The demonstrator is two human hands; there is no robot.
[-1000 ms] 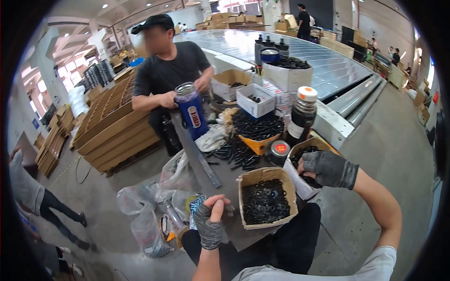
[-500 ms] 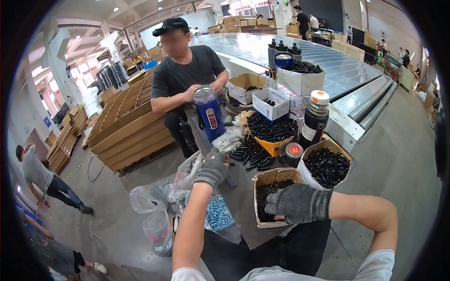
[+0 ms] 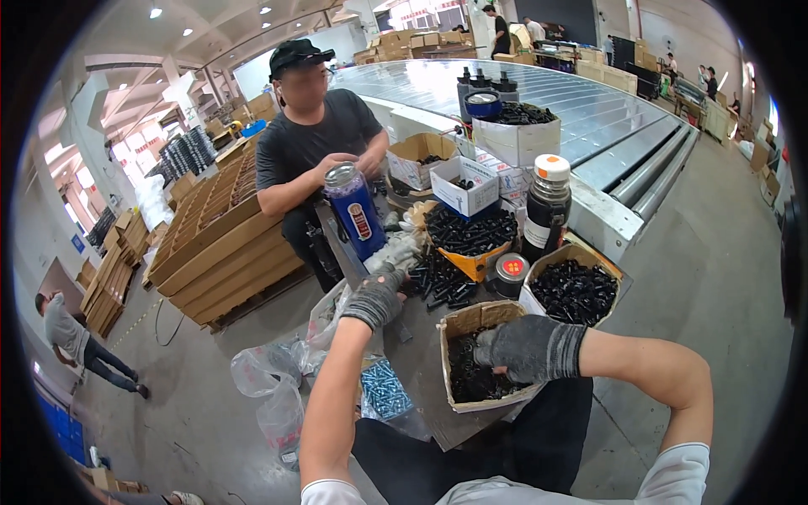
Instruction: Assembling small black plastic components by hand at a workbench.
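My left hand (image 3: 376,300), in a grey fingerless work glove, is over the narrow metal work surface (image 3: 421,337). Its fingers curl beside a heap of loose black threaded parts (image 3: 444,282), and whatever they hold is hidden. My right hand (image 3: 534,348), gloved alike, reaches into an open cardboard box (image 3: 449,337) of small dark, ring-like pieces (image 3: 480,379). Its fingers are bent down among the pieces, with the tips mostly out of sight. Just beyond the left hand lies a crumpled pair of white gloves (image 3: 396,252).
Black parts fill an orange-edged box (image 3: 471,263) and a white box (image 3: 530,295). A thermos (image 3: 545,210), a round tin (image 3: 509,276) and a tall blue jar (image 3: 355,215) stand nearby. Blue screws (image 3: 389,389) lie in a bag. A co-worker (image 3: 316,139) sits opposite.
The view has shifted slightly, so the bench things appear further left. My right hand stays in the box, its fingers shifted a little. My left hand remains beside the black parts.
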